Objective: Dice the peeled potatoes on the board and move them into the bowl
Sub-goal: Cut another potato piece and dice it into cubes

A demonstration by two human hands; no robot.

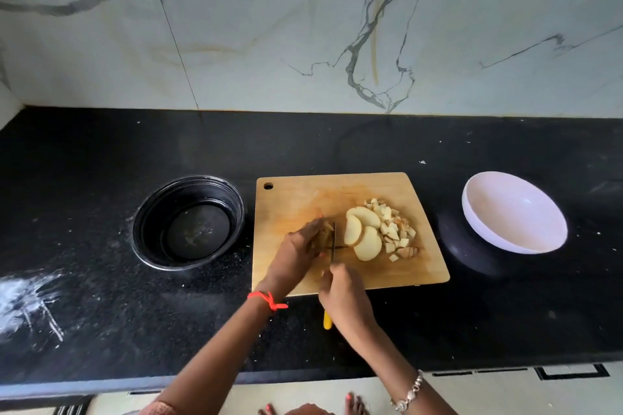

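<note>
The black surface [101,313] has free room around the board [293,199] — the white bowl [505,205] stands well apart to its right. On the board the left hand [300,249] pins a firm, probably slippery potato piece [325,234] from above in a curled grip; the right hand [344,296] has its grip closed on the knife [333,241], near the slices [365,236] and dice [394,222].

Soft daylight, wide-angle warp (edges), mild blur

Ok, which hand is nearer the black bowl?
Left. The left hand holds a potato just right of the black bowl; the right hand grips the knife farther right, at the board's near edge.
</note>
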